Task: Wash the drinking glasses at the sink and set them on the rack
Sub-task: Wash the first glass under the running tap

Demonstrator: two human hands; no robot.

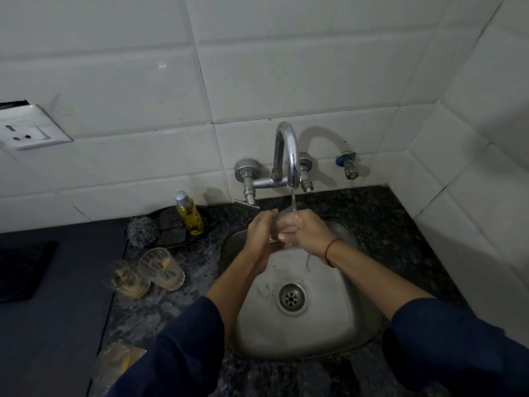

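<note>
Clear glass [286,217] held over sink [329,333]; two dirty glasses [161,269] upright on counter [200,270].

Glossy chrome tap [286,156], brushed steel sink [329,333], speckled stone counter [380,213] (polished, wet), 2 clear glasses [160,269].

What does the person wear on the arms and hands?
The left sleeve and right sleeve are dark navy, pushed up the forearms. The left hand and right hand wear no gloves. A thin red thread circles the right wrist.
</note>
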